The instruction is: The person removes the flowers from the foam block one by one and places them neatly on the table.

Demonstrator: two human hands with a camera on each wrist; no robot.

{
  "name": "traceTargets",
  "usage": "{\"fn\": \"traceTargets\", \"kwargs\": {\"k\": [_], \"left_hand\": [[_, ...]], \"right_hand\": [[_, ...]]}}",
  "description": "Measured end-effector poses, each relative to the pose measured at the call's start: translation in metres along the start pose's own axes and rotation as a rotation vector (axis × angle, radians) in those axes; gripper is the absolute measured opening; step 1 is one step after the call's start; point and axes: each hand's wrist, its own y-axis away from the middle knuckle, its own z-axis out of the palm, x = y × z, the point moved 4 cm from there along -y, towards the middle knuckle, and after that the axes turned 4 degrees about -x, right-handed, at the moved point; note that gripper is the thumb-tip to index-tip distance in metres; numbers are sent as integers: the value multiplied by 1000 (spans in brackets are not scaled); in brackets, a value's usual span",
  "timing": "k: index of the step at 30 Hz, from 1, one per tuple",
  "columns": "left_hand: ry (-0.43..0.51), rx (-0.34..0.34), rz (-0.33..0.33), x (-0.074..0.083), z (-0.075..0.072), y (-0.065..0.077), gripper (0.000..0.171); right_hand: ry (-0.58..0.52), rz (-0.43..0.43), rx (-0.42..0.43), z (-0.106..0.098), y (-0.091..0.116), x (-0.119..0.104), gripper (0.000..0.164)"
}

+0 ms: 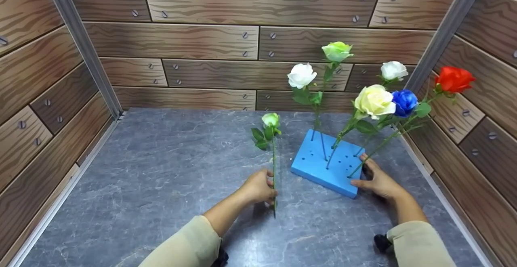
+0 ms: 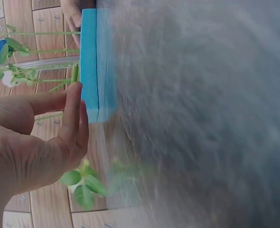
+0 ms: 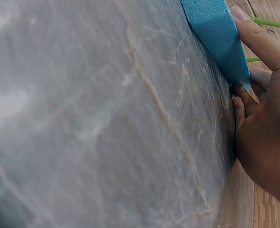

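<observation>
My left hand (image 1: 258,187) pinches the lower stem of a pale green artificial rose (image 1: 271,120), also seen in the left wrist view as a cut stem end (image 2: 75,73) poking past the fingertips. The bloom points away toward the back wall. On the right, my right hand (image 1: 379,181) grips the right edge of a blue foam block (image 1: 311,170), thumb on its near corner and fingers along its side. Small holes dot the block's top. Standing in it are a green rose (image 1: 337,51), a yellow rose (image 1: 375,101), a blue rose (image 1: 404,103), a red rose (image 1: 455,79) and two white roses (image 1: 302,75).
A grey marbled tabletop (image 1: 161,158) lies under everything. Wood-patterned walls (image 1: 202,40) close in the back and both sides, with metal posts (image 1: 80,36) at the corners. The red rose leans out toward the right wall.
</observation>
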Motion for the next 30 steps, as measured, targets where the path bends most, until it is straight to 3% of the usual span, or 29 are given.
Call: {"fn": "traceTargets", "kwargs": {"k": [14, 24, 30], "left_hand": [[-23, -3, -7, -1, 10, -5, 54], [-182, -14, 1, -2, 12, -7, 58], [-330, -1, 45, -1, 10, -6, 51]], "right_hand": [[15, 7, 9, 0, 0, 0, 118], [16, 6, 7, 0, 0, 1, 118], [27, 2, 4, 0, 0, 0, 118]]}}
